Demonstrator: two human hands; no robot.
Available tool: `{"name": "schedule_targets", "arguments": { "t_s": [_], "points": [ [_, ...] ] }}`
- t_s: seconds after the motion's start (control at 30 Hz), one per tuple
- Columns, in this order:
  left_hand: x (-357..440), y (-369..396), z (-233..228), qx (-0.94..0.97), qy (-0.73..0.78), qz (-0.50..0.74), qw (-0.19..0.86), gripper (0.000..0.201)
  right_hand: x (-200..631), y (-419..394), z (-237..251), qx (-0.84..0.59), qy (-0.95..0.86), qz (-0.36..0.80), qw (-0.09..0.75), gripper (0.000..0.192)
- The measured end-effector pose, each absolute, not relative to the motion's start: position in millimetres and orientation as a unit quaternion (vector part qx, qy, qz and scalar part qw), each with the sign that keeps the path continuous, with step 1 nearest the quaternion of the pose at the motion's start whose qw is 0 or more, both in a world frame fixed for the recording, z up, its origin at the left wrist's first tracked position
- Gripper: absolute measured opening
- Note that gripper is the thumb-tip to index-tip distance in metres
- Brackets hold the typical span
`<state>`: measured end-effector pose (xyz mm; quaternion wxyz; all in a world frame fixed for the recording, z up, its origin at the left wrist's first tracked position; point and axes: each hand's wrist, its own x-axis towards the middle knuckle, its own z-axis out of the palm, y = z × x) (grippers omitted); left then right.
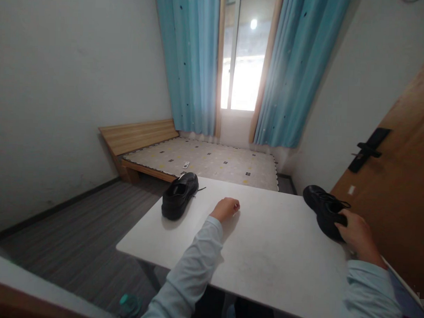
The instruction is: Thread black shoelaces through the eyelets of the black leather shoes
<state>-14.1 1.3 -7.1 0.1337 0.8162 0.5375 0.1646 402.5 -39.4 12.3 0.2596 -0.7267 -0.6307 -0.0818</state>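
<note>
On the left of the white table (pixel 264 253) a black shoe (pixel 179 195) lies on its own, its lace trailing toward the middle. Just right of it the left hand (pixel 226 209) rests on the tabletop, fingers curled loosely into a near fist, holding nothing and not touching that shoe. Far over at the right edge, the right hand (pixel 357 236) is closed on the heel of the second shoe (pixel 324 209), which sits on the table. It looks like the step of bringing the pair together; next, the held shoe needs lifting clear and carrying left without dragging.
</note>
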Motion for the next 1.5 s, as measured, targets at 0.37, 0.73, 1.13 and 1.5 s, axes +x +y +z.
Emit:
{"name": "schedule_targets", "arguments": {
  "t_s": [0.37, 0.73, 1.13, 1.5],
  "points": [
    [-20.3, -4.0, 19.6, 0.821, 0.536, 0.118, 0.155, 0.017, 379.4, -44.2, 4.2, -0.723, -0.600, -0.262, 0.221, 0.031],
    [-98.3, -73.4, 75.5, 0.745, 0.645, 0.157, -0.065, 0.032, 371.1, -40.3, 9.0, -0.628, -0.614, -0.321, 0.355, 0.022],
    [-149.6, -76.6, 55.5, 0.653, 0.752, 0.049, -0.073, 0.037, 345.9, -25.6, 13.6, -0.542, -0.713, -0.193, 0.402, 0.017],
    [-122.4, -80.5, 41.7, 0.674, 0.722, 0.127, -0.091, 0.029, 242.5, -49.9, 47.8, -0.445, -0.825, 0.043, 0.345, 0.016]
  ]
}}
